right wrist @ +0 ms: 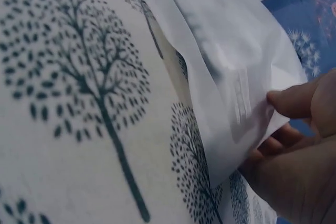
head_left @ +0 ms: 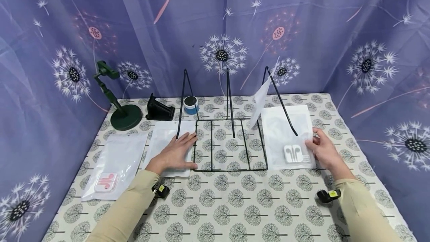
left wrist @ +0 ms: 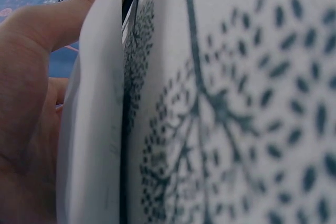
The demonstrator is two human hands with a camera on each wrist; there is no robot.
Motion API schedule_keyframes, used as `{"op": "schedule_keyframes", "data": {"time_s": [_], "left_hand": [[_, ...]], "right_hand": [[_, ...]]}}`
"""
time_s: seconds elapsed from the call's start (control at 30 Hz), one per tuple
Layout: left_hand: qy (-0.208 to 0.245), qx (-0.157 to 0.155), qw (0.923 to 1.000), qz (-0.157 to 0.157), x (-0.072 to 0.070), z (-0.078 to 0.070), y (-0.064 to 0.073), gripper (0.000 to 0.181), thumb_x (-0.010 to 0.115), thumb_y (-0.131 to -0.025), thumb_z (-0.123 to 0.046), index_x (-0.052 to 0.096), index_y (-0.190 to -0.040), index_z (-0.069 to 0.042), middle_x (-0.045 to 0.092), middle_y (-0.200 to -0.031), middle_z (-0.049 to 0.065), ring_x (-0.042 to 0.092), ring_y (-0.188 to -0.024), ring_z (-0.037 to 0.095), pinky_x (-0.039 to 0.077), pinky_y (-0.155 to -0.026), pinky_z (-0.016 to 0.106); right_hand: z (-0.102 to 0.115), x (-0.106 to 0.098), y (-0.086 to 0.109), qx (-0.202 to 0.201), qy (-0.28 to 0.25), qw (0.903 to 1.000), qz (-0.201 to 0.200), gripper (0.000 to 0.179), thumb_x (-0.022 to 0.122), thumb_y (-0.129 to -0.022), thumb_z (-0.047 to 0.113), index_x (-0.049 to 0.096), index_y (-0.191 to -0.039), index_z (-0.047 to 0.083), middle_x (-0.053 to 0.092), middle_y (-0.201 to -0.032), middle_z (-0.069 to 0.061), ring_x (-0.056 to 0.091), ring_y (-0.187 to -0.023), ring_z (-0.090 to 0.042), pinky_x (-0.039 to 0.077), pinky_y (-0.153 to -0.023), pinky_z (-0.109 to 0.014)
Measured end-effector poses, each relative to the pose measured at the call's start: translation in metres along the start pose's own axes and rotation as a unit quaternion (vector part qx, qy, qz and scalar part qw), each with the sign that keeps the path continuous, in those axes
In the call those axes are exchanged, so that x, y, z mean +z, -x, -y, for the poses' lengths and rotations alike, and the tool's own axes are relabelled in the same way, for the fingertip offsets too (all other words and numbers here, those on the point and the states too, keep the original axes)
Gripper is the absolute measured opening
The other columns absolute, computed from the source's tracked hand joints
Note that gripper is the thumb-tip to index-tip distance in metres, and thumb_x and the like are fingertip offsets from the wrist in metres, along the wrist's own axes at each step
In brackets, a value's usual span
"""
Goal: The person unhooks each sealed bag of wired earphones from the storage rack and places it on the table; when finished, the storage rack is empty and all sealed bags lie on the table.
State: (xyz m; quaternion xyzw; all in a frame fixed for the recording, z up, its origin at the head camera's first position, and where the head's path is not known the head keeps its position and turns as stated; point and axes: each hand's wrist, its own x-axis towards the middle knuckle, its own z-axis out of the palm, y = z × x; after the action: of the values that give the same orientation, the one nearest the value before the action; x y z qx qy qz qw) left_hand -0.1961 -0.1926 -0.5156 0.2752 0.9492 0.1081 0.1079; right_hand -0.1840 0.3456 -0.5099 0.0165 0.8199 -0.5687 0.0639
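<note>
A black wire rack point(head_left: 229, 170) with upright bent dividers stands mid-table in the head view. My left hand point(head_left: 176, 152) rests over a flat white pouch point(head_left: 168, 128), fingers spread, the fingertips and thumb at the rack's left side. At the right, my right hand point(head_left: 324, 150) pinches the edge of a white zip pouch point(head_left: 283, 122) between thumb and fingers. White earphones in a clear case point(head_left: 293, 154) show through that pouch's front. Another thin white pouch point(head_left: 260, 100) stands nearly edge-on by the right divider. The right wrist view shows the thumb point(right wrist: 291, 100) on the pouch's edge.
A white pouch with pink earphones point(head_left: 106, 182) lies at the left. Behind it are a green stand point(head_left: 126, 118), a black holder point(head_left: 159, 110) and a blue-and-white round container point(head_left: 191, 108). A purple dandelion-print curtain point(head_left: 188, 18) surrounds the tree-print tablecloth point(head_left: 235, 212).
</note>
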Motion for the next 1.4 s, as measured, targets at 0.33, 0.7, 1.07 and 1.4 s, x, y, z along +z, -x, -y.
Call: {"op": "schedule_keyframes", "data": {"time_s": [0.33, 0.7, 1.07, 1.4], "left_hand": [[0.000, -0.004, 1.0000, 0.006, -0.001, -0.002, 0.001, 0.111, 0.067, -0.073, -0.071, 0.018, -0.157, -0.017, 0.011, -0.164, 0.001, 0.010, -0.151, 0.028, 0.008, -0.118, 0.064], [-0.001, -0.001, 1.0000, 0.004, -0.001, -0.003, 0.002, 0.111, 0.066, -0.073, -0.072, 0.017, -0.157, -0.018, 0.010, -0.165, 0.001, 0.010, -0.151, 0.029, 0.008, -0.118, 0.064], [-0.007, -0.007, 0.9999, 0.004, 0.000, -0.004, 0.002, 0.110, 0.067, -0.074, -0.071, 0.018, -0.157, -0.018, 0.010, -0.165, 0.000, 0.010, -0.151, 0.028, 0.008, -0.118, 0.063], [-0.003, -0.005, 1.0000, -0.004, 0.001, -0.003, 0.002, 0.110, 0.067, -0.073, -0.070, 0.019, -0.157, -0.018, 0.012, -0.164, 0.001, 0.012, -0.151, 0.028, 0.008, -0.118, 0.063]], "right_hand": [[0.007, 0.008, -0.003, 0.006, 0.190, 0.9809, -0.043, 0.065, 0.054, -0.096, 0.006, 0.020, -0.150, -0.002, 0.058, -0.113, -0.037, 0.061, -0.085, -0.022, 0.051, -0.068, -0.022], [0.005, 0.011, -0.007, 0.030, 0.281, 0.9569, -0.069, 0.067, 0.059, -0.091, 0.012, 0.027, -0.147, -0.004, 0.055, -0.115, -0.033, 0.058, -0.094, -0.041, 0.052, -0.076, -0.050], [0.007, 0.015, -0.004, 0.040, 0.342, 0.9353, -0.083, 0.064, 0.057, -0.090, 0.020, 0.033, -0.145, -0.005, 0.056, -0.121, -0.034, 0.054, -0.102, -0.046, 0.046, -0.083, -0.057], [-0.001, 0.014, -0.001, -0.024, 0.429, 0.9005, -0.067, 0.050, 0.048, -0.095, 0.020, 0.044, -0.138, -0.007, 0.039, -0.139, -0.039, 0.033, -0.126, -0.059, 0.022, -0.109, -0.068]]}}
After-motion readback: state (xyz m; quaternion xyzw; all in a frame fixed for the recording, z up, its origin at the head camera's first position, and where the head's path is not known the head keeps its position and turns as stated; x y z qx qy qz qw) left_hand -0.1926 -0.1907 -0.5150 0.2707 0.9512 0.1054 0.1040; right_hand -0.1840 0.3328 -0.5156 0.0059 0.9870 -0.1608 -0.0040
